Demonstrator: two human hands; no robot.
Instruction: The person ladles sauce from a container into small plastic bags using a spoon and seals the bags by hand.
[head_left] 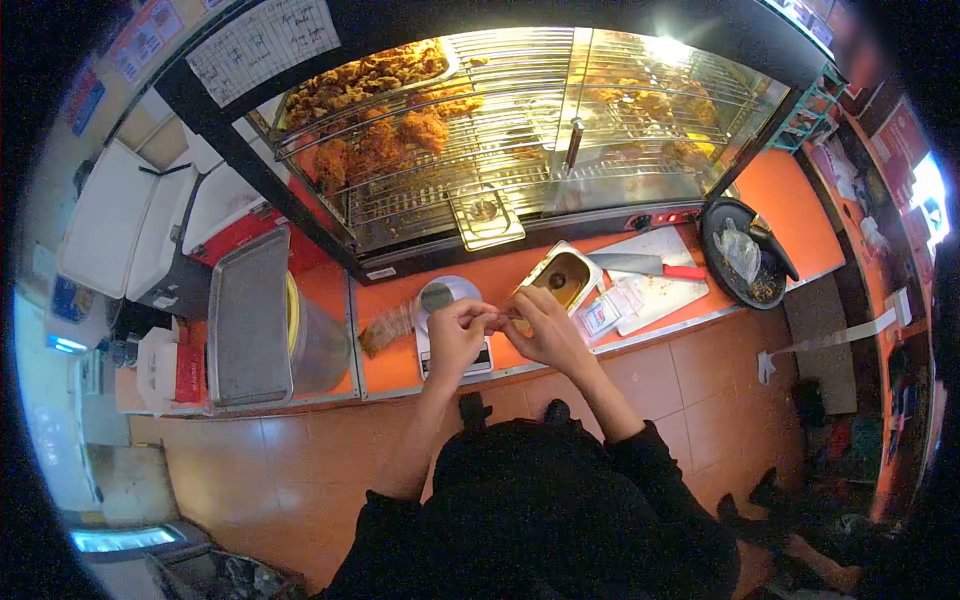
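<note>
My left hand (458, 342) and my right hand (545, 328) meet above the counter, fingertips pinched close together. Whatever lies between the fingers is too small to make out. Beneath the left hand is a white kitchen scale (478, 360) with a round dark item on its top, partly covered. Just beyond my right hand stands a metal container (575, 255) with a dark round spot inside. A knife (635, 264) with a red handle lies across a white cutting board (665, 295). Beside it is a small clear packet (608, 311) with printing.
A lit glass display case (500, 130) holds fried chicken (425, 130) on racks. On the left, a grey tray (250, 320) leans against a large clear tub (322, 345). A clear plastic bag (390, 325) lies left of the scale. A black mortar (722, 270) sits at right.
</note>
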